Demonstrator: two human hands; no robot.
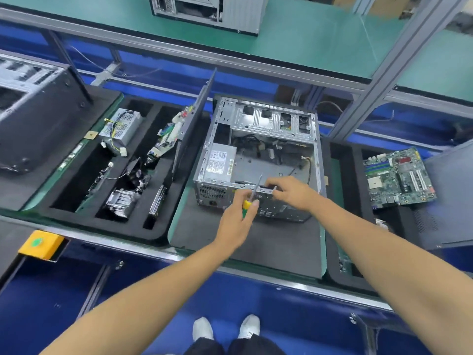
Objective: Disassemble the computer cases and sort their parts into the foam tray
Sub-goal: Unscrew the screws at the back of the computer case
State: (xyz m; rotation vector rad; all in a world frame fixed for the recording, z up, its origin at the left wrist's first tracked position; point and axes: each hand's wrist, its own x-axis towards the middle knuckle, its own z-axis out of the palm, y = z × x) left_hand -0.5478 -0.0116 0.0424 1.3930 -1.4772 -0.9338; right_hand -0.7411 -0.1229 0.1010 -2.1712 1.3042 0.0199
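Observation:
An open metal computer case lies on a dark mat in the middle of the belt, its power supply still inside at the near left corner. My left hand grips a screwdriver with a yellow-green handle, its shaft pointing up over the case's near rear edge. My right hand pinches a small part at that same rear edge, its fingers curled over the metal rim. The black foam tray sits left of the case and holds a power supply, boards, a fan and a heatsink.
A side panel stands upright between tray and case. A second foam tray at right carries a green motherboard. Another case lies at far left, one more on the upper shelf. A yellow button box sits at the belt's near edge.

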